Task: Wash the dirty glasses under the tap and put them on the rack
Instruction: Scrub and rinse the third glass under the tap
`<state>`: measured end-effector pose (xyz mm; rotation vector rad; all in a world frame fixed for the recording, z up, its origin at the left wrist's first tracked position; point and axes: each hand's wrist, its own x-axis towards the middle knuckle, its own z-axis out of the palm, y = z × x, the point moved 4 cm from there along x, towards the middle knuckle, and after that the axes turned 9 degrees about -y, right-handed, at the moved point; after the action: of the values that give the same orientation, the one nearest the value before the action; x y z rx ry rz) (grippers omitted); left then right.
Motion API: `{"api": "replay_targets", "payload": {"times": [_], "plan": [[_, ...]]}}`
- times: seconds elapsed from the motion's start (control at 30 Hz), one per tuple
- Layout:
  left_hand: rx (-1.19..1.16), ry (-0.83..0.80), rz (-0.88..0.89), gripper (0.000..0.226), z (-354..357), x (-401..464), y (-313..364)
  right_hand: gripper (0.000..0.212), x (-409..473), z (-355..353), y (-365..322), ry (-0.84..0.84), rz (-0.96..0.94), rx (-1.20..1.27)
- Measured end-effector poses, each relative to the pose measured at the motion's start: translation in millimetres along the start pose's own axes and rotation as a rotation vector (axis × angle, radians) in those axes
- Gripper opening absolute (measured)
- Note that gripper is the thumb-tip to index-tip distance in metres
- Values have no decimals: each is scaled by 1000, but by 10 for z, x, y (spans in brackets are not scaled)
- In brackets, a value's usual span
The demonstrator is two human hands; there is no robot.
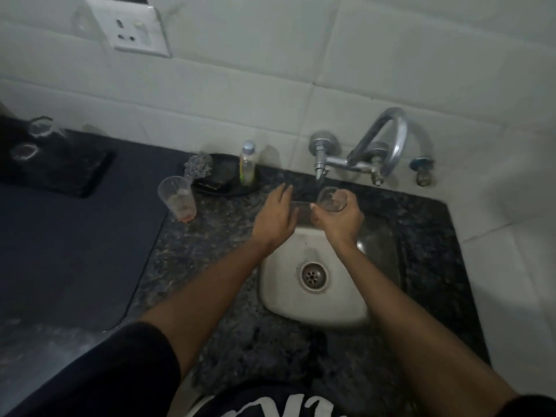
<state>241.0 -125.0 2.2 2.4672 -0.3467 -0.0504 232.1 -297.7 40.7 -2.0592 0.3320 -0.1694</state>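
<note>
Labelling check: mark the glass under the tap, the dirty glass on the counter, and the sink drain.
Clear glass held under the tap (332, 200), head view, on its side wall.
Clear plastic glass with reddish dregs (177, 198), head view, mid-body.
Round steel sink drain (313, 276), head view, strainer centre.

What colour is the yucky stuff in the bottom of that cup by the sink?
Reddish orange, at the bottom of the clear cup on the counter; the head view shows it.

A clear glass (332, 199) sits tilted under the tap (320, 173) spout above the sink (316, 299). A dirty glass (178, 197) with reddish dregs stands upright on the counter. Two glasses (40, 127) appear to rest on the dark rack (69, 173).
</note>
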Motion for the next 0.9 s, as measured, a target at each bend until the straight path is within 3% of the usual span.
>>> {"api": "replay_targets", "payload": {"times": [0.13,0.23,0.3,0.4,0.57,0.73,0.9], "plan": [[-202,20,-76,62,38,545,595,55,186,-493,10,42,-44,2],[-332,121,-136,47,16,794,826,52,276,-711,-44,52,-119,-7],[-352,185,-213,34,11,874,846,50,325,-797,-83,45,-133,0],[-303,218,-274,32,20,905,811,48,369,-850,-134,10,-144,22],[-432,300,-277,25,30,890,758,49,379,-857,-115,-25,-148,54],[-512,326,-290,14,43,875,730,67,360,-813,-87,-25,-156,26],[-545,341,-305,12,70,900,679,65,357,-834,-119,-31,-169,61]]}}
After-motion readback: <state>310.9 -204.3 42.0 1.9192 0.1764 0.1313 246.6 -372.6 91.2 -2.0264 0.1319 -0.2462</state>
